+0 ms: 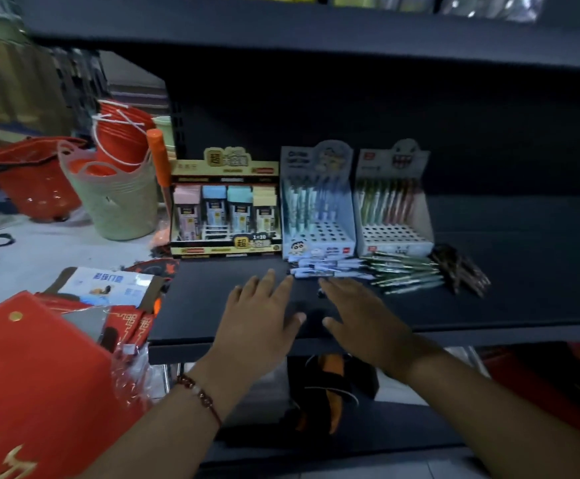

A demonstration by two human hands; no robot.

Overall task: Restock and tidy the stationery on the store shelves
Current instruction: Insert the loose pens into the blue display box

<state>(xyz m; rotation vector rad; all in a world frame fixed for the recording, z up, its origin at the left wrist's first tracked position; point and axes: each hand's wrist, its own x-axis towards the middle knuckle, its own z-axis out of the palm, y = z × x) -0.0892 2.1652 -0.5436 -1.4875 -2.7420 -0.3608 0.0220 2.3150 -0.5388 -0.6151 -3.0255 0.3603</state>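
Note:
Three display boxes stand on the dark shelf [523, 288]: a black-and-gold box of pastel lead cases [224, 209], a pale blue cartoon pen box [317, 205] and a white pen box [393, 205], both partly filled. Loose pens lie in front of them: white-blue ones [326, 267], green ones [406, 274] and dark ones [461, 267]. My left hand [264, 316] and my right hand [361, 312] hover flat over the shelf's front, fingers spread, holding nothing. My right fingertips are close to the white-blue pens.
Left of the shelf stand a green basket [115, 198] with red buckets [122, 136], a red shopping basket [29, 178] and an orange-capped stick [159, 157]. Red packaged goods [29, 385] lie at the lower left. Another shelf board [316, 25] hangs overhead.

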